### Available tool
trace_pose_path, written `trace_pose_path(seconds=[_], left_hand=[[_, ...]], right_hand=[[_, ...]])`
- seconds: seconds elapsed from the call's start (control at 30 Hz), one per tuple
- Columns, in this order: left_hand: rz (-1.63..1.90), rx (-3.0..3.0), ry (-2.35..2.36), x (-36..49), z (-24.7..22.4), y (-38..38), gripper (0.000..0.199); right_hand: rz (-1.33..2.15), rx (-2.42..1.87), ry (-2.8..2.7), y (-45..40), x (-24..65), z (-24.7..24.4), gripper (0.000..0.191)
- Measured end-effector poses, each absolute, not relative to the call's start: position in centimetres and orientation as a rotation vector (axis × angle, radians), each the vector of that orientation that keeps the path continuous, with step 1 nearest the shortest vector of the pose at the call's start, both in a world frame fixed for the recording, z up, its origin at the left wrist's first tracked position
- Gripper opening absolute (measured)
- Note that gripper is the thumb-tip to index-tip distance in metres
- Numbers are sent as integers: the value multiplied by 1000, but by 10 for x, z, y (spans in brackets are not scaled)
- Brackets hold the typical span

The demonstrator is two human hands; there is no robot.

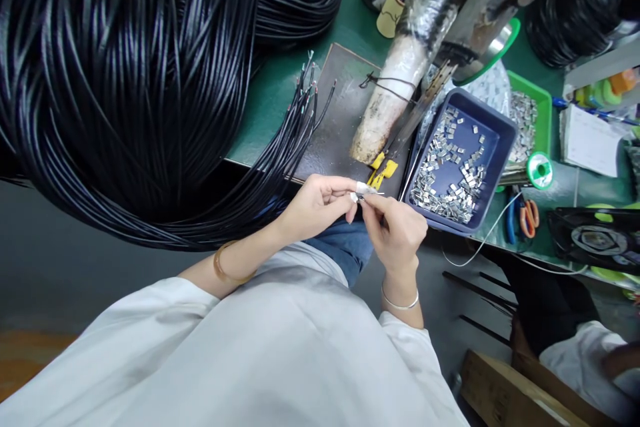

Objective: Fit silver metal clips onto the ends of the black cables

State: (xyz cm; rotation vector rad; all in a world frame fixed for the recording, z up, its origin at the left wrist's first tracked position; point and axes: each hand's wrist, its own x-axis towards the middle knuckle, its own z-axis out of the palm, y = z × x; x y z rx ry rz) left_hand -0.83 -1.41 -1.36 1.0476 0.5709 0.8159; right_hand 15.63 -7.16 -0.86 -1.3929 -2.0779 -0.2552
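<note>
My left hand [325, 201] and my right hand [395, 223] meet in front of my body, just off the table's front edge. White wrapping covers fingertips of my left hand, which pinches something too small to make out. A thin, light, needle-like piece [374, 194] sticks out at the fingertips of my right hand, closed around it. Beyond my fingers lies a yellow-handled tool [384, 172] on a dark board [330, 127]. To the right, a blue tray [493, 140] holds many small metal connectors. Black cables [280, 153] with stripped ends lie to the left.
A large bundle of black cable [125, 67] covers the left. A wrapped duct [395, 73] slants over the board. Further right are a green tray [545, 113], a solder spool [540, 170], orange-handled pliers [529, 218] and a fan [597, 239]. Another person's sleeve [580, 353] shows at lower right.
</note>
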Motion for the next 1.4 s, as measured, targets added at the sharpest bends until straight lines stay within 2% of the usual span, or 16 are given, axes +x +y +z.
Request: trace_pose_path(seconds=[0.23, 0.33, 0.4, 0.47, 0.53, 0.67, 0.77, 0.87, 1.03, 1.27, 1.4], left_hand=[[901, 1137, 741, -3, -16, -20, 18], [980, 1295, 801, -1, -21, -24, 18], [1046, 1468, 805, 0, -23, -26, 17], [1112, 1630, 799, 0, -25, -28, 15], [1146, 1686, 815, 1, -25, -28, 13], [1067, 1486, 897, 3, -24, -27, 13], [1010, 1272, 904, 5, -21, -22, 12], [989, 1088, 859, 7, -16, -17, 12], [951, 988, 817, 10, -7, -11, 14], [989, 1046, 864, 13, -8, -8, 13], [991, 1075, 881, 14, -6, -7, 14]], right_hand=[[-204, -1469, -1881, -72, 153, -14, 9], [207, -1562, -1636, -73, 149, -16, 4], [543, -1556, -1422, -73, 145, -17, 12], [705, -1530, -1272, -72, 143, -19, 18], [636, -1529, -1212, -72, 142, -21, 18], [280, -1406, -1185, -73, 145, -21, 11], [128, -1262, -1191, -75, 148, -20, 21], [17, -1286, -1313, -76, 149, -22, 26], [-219, -1332, -1639, -72, 148, -26, 21], [-230, -1386, -1609, -63, 146, -28, 17], [-201, -1344, -1583, -60, 145, -26, 21]])
